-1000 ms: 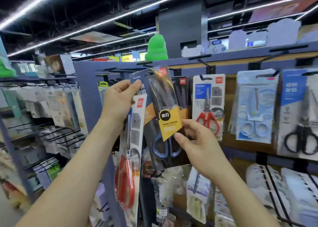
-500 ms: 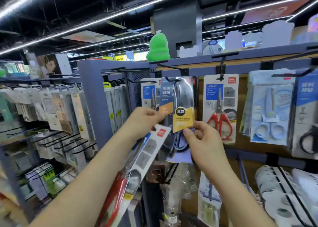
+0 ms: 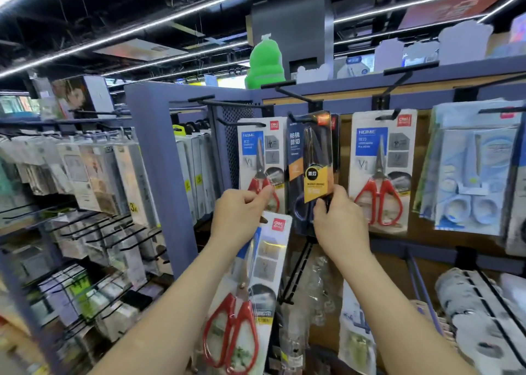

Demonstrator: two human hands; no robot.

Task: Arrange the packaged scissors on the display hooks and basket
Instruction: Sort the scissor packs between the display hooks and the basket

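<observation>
"HOME", "deli" on hung scissors pack

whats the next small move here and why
Probably let the right hand release the dark pack: its top looks level with a hook and it hangs straight in the row. That would free the hand to help the left hand hang the red-handled pack it grips.

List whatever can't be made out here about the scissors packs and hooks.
Head view only:
- Dark pack: whether its hole is on the hook; its top covers that.
- Red pack in the left hand: hang hole hidden by the hand, bottom cut by the frame edge.
- Dark pack's lower end: partly behind the right hand.
- Left shelf goods: blurred.
</observation>
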